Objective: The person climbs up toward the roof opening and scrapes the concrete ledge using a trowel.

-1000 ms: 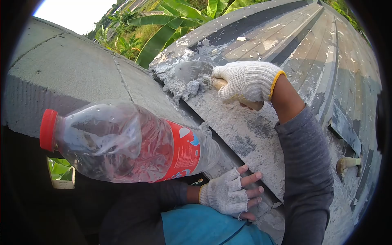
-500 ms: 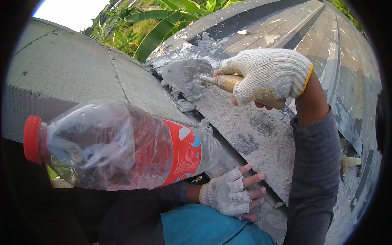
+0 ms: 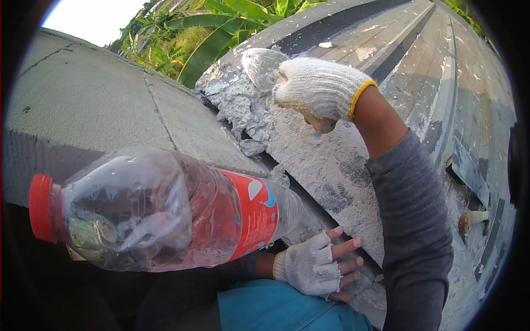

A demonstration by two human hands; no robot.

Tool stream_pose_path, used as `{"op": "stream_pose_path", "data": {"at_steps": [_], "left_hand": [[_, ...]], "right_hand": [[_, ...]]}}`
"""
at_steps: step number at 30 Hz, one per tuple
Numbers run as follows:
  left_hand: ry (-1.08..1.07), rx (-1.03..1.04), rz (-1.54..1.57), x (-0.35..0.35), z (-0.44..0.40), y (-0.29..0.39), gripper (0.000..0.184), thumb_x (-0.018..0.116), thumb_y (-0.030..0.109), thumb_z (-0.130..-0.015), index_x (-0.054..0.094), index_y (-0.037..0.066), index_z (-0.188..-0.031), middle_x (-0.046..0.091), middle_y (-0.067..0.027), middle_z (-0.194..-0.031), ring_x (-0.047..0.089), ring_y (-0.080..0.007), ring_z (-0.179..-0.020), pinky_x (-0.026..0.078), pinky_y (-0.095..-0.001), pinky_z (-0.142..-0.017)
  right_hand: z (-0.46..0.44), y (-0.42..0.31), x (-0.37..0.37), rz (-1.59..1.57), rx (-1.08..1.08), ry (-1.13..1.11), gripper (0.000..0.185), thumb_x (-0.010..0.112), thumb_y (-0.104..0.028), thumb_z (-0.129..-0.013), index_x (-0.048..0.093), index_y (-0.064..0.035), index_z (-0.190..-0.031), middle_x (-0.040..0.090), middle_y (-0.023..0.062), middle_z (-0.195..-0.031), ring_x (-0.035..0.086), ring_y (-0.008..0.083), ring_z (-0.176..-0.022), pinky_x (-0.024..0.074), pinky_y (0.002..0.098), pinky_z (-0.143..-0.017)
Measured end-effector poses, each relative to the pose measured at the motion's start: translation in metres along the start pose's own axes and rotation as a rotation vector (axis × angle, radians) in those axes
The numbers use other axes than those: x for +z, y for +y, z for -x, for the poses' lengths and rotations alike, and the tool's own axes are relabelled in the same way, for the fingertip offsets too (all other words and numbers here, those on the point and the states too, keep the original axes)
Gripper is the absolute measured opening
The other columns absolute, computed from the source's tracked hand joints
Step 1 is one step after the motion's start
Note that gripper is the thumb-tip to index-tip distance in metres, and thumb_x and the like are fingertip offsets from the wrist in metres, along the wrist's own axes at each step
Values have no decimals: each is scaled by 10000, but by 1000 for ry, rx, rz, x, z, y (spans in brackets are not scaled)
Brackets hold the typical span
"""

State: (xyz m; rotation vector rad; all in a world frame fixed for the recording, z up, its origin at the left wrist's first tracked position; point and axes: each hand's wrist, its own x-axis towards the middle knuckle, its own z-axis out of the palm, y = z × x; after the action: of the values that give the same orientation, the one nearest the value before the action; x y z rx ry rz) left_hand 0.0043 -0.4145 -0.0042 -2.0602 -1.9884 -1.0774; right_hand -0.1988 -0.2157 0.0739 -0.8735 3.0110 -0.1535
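My right hand [image 3: 320,91], in a white knit fingerless glove with a yellow cuff, is wrapped round the wooden handle of a trowel [image 3: 264,67]. The trowel's mortar-smeared blade points up and left, over the far end of the rough mortar [image 3: 243,113]. Below, my left hand [image 3: 314,265] wears a matching glove and lies palm down with fingers spread, on the dusty edge beside the dark gap. A big clear plastic bottle [image 3: 138,209] with a red cap and red label fills the left foreground, lying tilted close to the camera. What supports it is hidden.
A concrete slab [image 3: 99,105] lies left of the dark gap [image 3: 314,207]. Ribbed metal roofing [image 3: 430,71] curves away at right, with a second tool's handle [image 3: 469,220] on it. Banana leaves [image 3: 212,47] stand beyond the far edge.
My right hand has moved up and left with the trowel, lifting its blade off the mortar near the gap to farther up. The bottle has shifted slightly down in view. My left hand stays put.
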Motion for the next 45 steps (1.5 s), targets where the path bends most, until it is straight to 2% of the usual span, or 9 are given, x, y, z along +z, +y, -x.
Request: {"op": "stream_pose_path", "data": {"at_steps": [5, 8, 10, 21, 24, 30, 41, 43, 45], "left_hand": [[-24, 4, 9, 3, 2, -2, 460, 733, 546, -854, 716, 109, -997, 679, -112, -1184, 543, -436, -1329, 431, -661, -1031], [-83, -21, 23, 3, 8, 0, 514, 694, 559, -913, 681, 90, -1123, 629, -112, -1296, 496, -436, -1390, 328, -696, -1121], [-80, -23, 27, 4, 8, 1, 532, 685, 555, -926, 665, 78, -1161, 621, -122, -1315, 478, -442, -1407, 304, -701, -1133], [-127, -47, 4, 2, 8, 3, 597, 652, 566, -943, 617, 56, -1252, 573, -143, -1398, 450, -454, -1425, 301, -704, -1143], [-137, -49, -1, 3, 8, 3, 594, 651, 573, -940, 624, 57, -1234, 581, -142, -1385, 447, -453, -1427, 310, -706, -1139], [-131, -43, -8, 3, 8, 2, 586, 657, 582, -932, 634, 65, -1207, 593, -136, -1362, 449, -449, -1427, 316, -705, -1137], [-122, -40, 3, 1, 7, 2, 568, 666, 589, -923, 641, 84, -1181, 600, -124, -1344, 475, -437, -1410, 310, -696, -1145], [-131, -32, -15, 1, 6, 2, 561, 666, 589, -924, 638, 89, -1176, 600, -119, -1349, 477, -434, -1410, 310, -694, -1146], [-117, -29, -5, 2, 7, 2, 557, 665, 587, -926, 638, 90, -1177, 598, -119, -1356, 478, -436, -1409, 309, -694, -1146]], "right_hand": [[-10, -26, 21, -136, -21, 40, 444, 820, 37, -534, 727, -126, -936, 716, 123, -873, 725, 250, -803, 582, 405, -691], [-11, -30, 19, -229, -178, 49, 253, 776, -174, -699, 730, -81, -930, 691, 168, -769, 729, 274, -776, 564, 405, -691], [-7, -40, 8, -464, -102, -49, 353, 636, -354, -851, 710, -12, -897, 683, 196, -719, 711, 310, -709, 556, 421, -688], [5, -60, 3, -474, -18, 42, 285, 703, -241, -854, 718, -34, -1050, 700, 234, -1104, 713, 369, -998, 578, 455, -849], [15, -65, -7, -520, -110, 143, 408, 852, -52, -629, 750, -110, -1019, 708, 187, -1062, 720, 360, -1015, 606, 447, -828], [15, -55, -24, -176, -225, -37, 494, 859, -6, -517, 753, -130, -983, 717, 157, -971, 735, 353, -959, 619, 444, -735], [34, -51, -8, -370, -38, -82, 397, 860, -40, -618, 802, -116, -1003, 755, 147, -962, 755, 281, -896, 626, 416, -771], [51, -40, 17, -291, -304, 251, 385, 861, -46, -640, 793, -129, -1011, 753, 140, -975, 752, 286, -900, 629, 423, -762], [58, -39, -19, -375, -187, -75, 423, 867, -65, -661, 776, -143, -1066, 753, 147, -1023, 750, 299, -924, 630, 421, -769]]}}
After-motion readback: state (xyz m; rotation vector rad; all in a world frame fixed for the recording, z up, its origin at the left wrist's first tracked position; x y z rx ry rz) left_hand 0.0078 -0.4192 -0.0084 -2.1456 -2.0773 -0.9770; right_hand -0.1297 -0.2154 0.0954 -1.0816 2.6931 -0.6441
